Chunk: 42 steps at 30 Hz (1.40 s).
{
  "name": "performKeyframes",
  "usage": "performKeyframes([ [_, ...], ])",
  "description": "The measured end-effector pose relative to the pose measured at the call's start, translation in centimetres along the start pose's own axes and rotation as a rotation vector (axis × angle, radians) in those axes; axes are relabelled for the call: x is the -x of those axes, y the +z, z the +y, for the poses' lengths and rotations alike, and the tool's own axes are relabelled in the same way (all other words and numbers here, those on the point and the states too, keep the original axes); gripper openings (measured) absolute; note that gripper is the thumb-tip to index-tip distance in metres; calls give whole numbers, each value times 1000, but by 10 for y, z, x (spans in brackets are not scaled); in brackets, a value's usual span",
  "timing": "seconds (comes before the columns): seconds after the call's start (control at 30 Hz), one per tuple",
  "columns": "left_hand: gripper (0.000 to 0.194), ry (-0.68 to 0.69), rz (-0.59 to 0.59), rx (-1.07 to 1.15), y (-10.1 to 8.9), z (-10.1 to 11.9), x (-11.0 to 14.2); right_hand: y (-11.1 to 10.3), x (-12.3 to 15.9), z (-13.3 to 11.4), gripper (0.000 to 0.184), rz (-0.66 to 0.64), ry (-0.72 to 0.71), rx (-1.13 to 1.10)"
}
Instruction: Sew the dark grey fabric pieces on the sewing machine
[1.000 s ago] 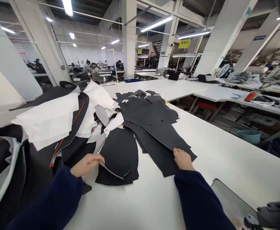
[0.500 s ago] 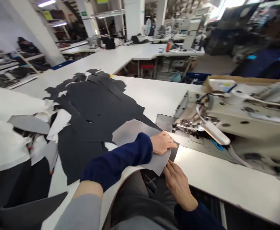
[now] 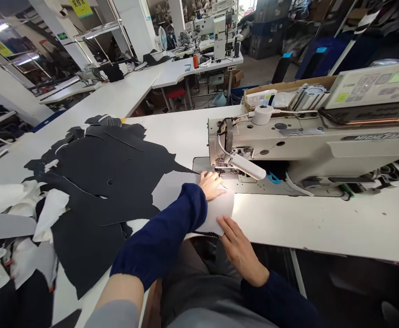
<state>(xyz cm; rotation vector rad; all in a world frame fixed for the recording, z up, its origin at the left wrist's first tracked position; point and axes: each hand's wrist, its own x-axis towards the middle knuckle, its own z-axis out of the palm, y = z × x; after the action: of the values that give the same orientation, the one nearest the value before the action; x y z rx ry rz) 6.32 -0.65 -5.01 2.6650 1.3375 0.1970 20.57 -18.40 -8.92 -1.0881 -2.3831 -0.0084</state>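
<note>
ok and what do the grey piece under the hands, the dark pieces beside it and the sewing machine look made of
Grey piece: probably fabric, matte; a thin sheet without visible weave.
Dark pieces: likely cloth or foam laminate, going by the even, dull surface and clean-cut edges.
Sewing machine: apparently painted metal, with a smooth, pale casing and shinier, bare-looking parts at its head.

The left hand [image 3: 211, 186] lies on a grey panel [image 3: 213, 213] beside the sewing machine [image 3: 305, 148] — whether it grips is hard to tell — and the right hand [image 3: 238, 248], fingers extended, touches the panel too.
</note>
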Motion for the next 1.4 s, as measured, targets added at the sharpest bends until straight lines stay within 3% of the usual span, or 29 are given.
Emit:
performKeyframes([
  [0.2, 20, 63, -69, 2, -3, -17, -3, 3, -12, -1, 25, -36, -50, 10],
  [0.37, 19, 22, -35, -61, 1, -52, -7, 20, -42, 5, 21, -11, -132, 61],
  [0.5, 18, 0, -11, -61, 1, -68, -14, 26, -59, 15, 24, -23, -160, 91],
  [0.97, 18, -76, -70, -59, -7, -74, -47, 29, -75, 41, 31, -29, -132, 72],
  [1.27, 22, -67, -110, -99, -8, -73, -54, 36, -75, 46, 31, -64, -118, 48],
  [1.4, 25, -19, -52, -127, -13, -71, -44, 38, -74, 49, 32, -63, -97, 69],
])
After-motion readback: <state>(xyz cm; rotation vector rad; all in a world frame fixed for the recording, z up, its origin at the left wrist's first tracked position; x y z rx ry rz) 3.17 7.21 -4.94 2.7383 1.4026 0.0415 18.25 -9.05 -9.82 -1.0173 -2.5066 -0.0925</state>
